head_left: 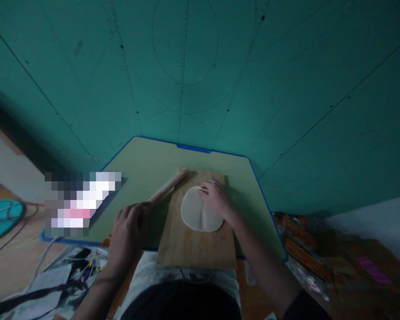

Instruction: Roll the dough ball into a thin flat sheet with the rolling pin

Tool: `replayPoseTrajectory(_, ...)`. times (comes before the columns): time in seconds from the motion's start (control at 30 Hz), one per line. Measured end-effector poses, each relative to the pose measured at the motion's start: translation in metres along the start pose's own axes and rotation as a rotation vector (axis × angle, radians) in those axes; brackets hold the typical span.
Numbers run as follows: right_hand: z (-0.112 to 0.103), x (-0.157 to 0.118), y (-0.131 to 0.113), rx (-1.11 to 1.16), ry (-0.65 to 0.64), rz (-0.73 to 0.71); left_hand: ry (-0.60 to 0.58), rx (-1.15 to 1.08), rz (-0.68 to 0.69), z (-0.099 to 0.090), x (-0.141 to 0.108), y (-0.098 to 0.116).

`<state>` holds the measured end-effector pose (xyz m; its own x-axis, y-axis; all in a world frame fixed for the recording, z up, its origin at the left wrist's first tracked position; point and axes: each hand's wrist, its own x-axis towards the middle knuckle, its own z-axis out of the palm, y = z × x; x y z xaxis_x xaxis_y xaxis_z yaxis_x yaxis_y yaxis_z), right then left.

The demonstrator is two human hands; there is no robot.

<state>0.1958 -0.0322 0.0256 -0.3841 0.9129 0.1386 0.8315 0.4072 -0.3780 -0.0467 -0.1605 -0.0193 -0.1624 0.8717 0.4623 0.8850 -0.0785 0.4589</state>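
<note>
A flat round of dough [193,211] lies on a wooden board [178,249], with a crease running down its middle. My right hand [215,195] is at the dough's upper edge, its thumb and fingers pinched on the rim there. The hand and forearm hide part of the dough's right side. To the left, my left hand [130,224] is closed around the near end of a wooden rolling pin [168,186]. The pin slants up to the right, and its far end is over the board's upper left corner.
The board stands on a pale table [146,155] with a blue rim, against a green wall [200,89]. A pixelated bright object [86,204] is at the table's left. Cables and clutter [76,266] lie below left; cardboard boxes [363,253] stand at right.
</note>
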Motion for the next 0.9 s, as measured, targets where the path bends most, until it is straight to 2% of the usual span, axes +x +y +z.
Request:
replayPoseTrajectory(0.23, -0.014, -0.003, -0.001, 0.135, -0.039, 0.02, 0.03, 0.032, 0.019, 0.004, -0.001, -0.005)
replayPoseTrajectory(0.43, -0.028, -0.005, -0.004, 0.266, -0.037, -0.042, 0.045, 0.023, 0.051, 0.005, 0.0, -0.005)
replayPoseTrajectory(0.7, -0.046, -0.012, -0.012, 0.333, -0.006, -0.119, 0.061, 0.068, 0.119, 0.003, 0.001, -0.003)
replayPoseTrajectory(0.9, -0.065, -0.011, -0.013, 0.459, 0.119, -0.241, 0.04, 0.114, 0.125, 0.006, 0.0, -0.004)
